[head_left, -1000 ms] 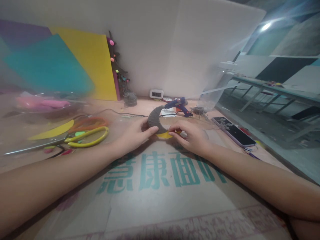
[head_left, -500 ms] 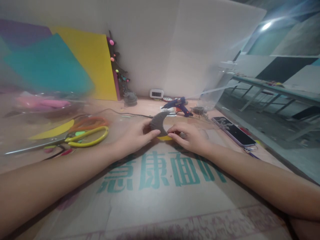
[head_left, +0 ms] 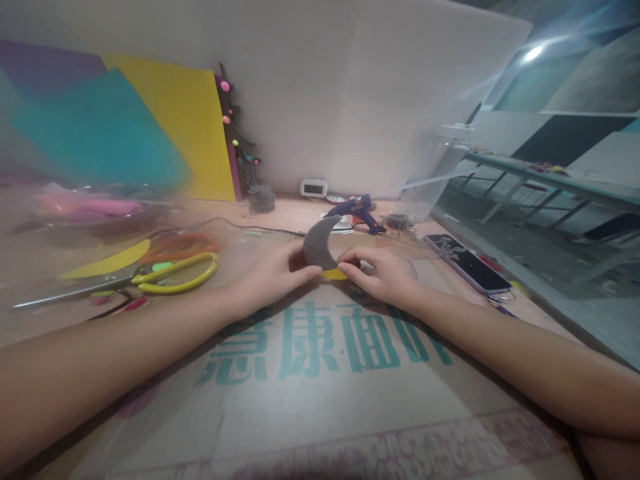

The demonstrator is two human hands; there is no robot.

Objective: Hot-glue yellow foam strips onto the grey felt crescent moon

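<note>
A grey crescent-moon piece (head_left: 320, 247) stands between my two hands, its upper tip curving to the right. Yellow material (head_left: 334, 274) shows below its lower edge. My left hand (head_left: 285, 270) grips the crescent's left side, thumb at the bottom and fingers partly hidden behind. At the lower right end, my right hand (head_left: 373, 270) pinches the piece between thumb and forefinger. Just behind lies a blue glue gun (head_left: 363, 210). Both forearms rest over a sheet printed with large green characters (head_left: 310, 343).
Scissors with yellow and orange handles (head_left: 177, 277) and a yellow crescent-shaped piece (head_left: 107, 261) lie at the left. A phone (head_left: 467, 263) rests near the table's right edge. At the back stand a small white clock (head_left: 314, 188) and coloured sheets (head_left: 165, 120).
The grey crescent has tilted slightly upright and shifted a little, so more of its face shows above my left thumb. Both hands keep their grip in nearly the same place.
</note>
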